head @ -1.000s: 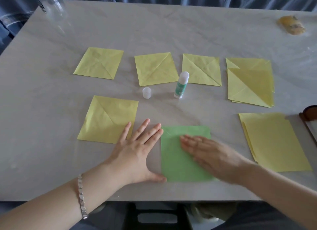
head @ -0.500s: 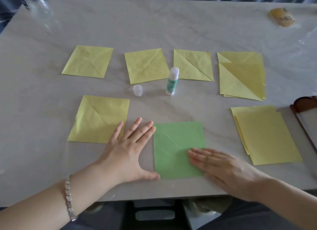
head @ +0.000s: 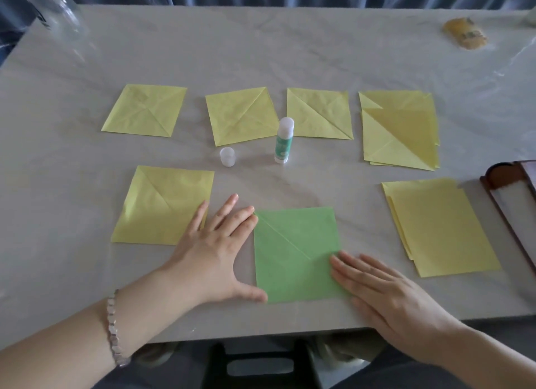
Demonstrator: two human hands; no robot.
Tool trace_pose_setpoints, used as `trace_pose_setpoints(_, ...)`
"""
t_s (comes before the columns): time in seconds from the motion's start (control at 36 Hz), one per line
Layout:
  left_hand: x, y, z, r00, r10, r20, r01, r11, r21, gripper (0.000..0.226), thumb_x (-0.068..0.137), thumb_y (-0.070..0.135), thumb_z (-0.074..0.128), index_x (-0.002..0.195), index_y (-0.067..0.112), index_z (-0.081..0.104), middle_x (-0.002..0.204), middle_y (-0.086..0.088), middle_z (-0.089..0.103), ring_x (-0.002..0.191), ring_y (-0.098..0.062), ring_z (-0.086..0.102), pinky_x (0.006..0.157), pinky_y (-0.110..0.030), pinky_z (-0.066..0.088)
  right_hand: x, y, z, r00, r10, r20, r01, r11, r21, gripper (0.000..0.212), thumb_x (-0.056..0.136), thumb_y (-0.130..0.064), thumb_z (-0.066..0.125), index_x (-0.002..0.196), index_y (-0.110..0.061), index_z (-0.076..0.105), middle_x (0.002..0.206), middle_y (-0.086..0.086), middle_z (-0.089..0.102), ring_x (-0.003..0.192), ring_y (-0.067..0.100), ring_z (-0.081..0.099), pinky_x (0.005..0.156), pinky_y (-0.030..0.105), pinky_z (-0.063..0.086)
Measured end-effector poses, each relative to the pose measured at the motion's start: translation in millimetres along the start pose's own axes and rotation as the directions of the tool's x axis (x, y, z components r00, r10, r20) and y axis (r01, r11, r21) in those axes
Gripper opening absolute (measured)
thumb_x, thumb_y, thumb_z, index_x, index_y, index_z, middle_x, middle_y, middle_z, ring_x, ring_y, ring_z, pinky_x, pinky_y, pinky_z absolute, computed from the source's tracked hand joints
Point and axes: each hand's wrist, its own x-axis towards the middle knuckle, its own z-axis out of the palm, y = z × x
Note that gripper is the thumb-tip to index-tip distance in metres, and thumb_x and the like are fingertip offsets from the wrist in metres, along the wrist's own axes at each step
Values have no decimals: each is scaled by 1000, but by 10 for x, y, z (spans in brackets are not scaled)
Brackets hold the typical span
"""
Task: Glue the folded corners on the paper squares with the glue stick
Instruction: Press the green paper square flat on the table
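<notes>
- The green square (head: 293, 252) lay flat at the near edge of the table (head: 290, 46), between the two hands.
- The left hand (head: 214, 243) lay flat and wide open just left of it. Its thumb touched the square's lower left edge. One fingertip touched the top left corner.
- The right hand (head: 385, 296) was flat too, with straight fingers close together. Its fingertips pressed on the lower right part of the green square.
- The green square was thin paper. A straight fold line ran from its top left corner down toward the right hand.
- A silver bracelet (head: 114, 330) of small blocks sat on the left wrist.
- The near yellow square (head: 165, 206) lay left of the left hand, with the little finger over its right edge. It had a slanted fold.
- The glue stick (head: 283, 140) stood upright past the green square, white with a green label and its cap off.
- The cap (head: 227, 156), small, round and pale, stood just left of it.
- Behind them lay the left square (head: 145, 110), middle square (head: 239, 114) and right square (head: 317, 113), all yellow and creased.
- A pile of folded yellow paper (head: 400, 130) lay at the right end of that row.
- A pile of flat yellow sheets (head: 441, 229) lay right of the right hand.
- The table was smooth, pale grey with faint streaks.
</notes>
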Motion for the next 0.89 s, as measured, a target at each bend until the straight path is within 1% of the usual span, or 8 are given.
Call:
trace_pose_setpoints(0.08,131,24,-160,999,-10,-50,4,994,-112,134,34,101,6,143,25,26,147,10,21,144,-13,6,115,-38,-2,36,0,-96,998,30,-64,-23,994,103,43,99,-35,30,117,-16,64,129,-9,57,125,3,46,105,26,34)
trace_pose_setpoints(0.17,323,86,-256,986,-56,-157,15,967,-255,89,66,81,51,133,25,39,130,7,40,124,-15,38,102,-28,22,210,-2,-158,957,193,-215,-145,965,217,31,93,-32,47,103,-14,70,104,-8,68,98,6,61,83,28,49)
trace_pose_setpoints(0.28,530,236,-349,994,-54,-97,30,971,-238,75,73,57,69,132,24,38,125,2,40,117,-19,39,95,-30,29,427,2,-133,809,539,-235,-441,821,363,34,82,-23,67,115,-22,61,96,-12,57,81,1,54,73,21,45)
trace_pose_setpoints(0.44,630,286,-388,996,-77,-47,63,968,-244,72,67,53,77,123,23,43,115,2,48,113,-20,40,91,-28,31,529,-26,-75,706,682,-193,-568,707,422,53,73,-27,75,122,-22,54,96,-9,48,85,8,48,78,28,46)
trace_pose_setpoints(0.61,582,265,-311,990,-64,-128,10,922,-387,39,78,39,73,107,18,56,99,4,39,94,-18,46,72,-25,25,555,-32,-50,709,676,-200,-562,713,418,51,74,-28,75,121,-20,57,93,-10,44,86,7,46,77,23,42)
trace_pose_setpoints(0.72,512,274,-257,971,-78,-224,-74,798,-598,10,87,25,66,86,20,58,87,8,52,85,-16,54,76,-29,43,629,-13,-67,683,699,-210,-512,664,544,32,80,-21,71,111,-16,63,87,-16,48,77,3,48,68,11,38)
trace_pose_setpoints(0.81,478,279,-309,962,-113,-247,-114,659,-744,19,84,21,70,71,27,56,70,11,59,65,-4,51,65,-21,40,690,-8,-137,682,711,-169,-436,581,687,8,87,-15,62,89,-20,67,84,-10,63,74,8,59,65,17,45)
trace_pose_setpoints(0.89,505,301,-381,934,-190,-302,-162,527,-834,20,80,17,74,72,28,60,72,8,65,65,-3,55,65,-18,43,704,12,-248,654,734,-185,-361,517,776,24,89,-10,58,72,-26,62,70,-5,66,61,7,54,57,19,41)
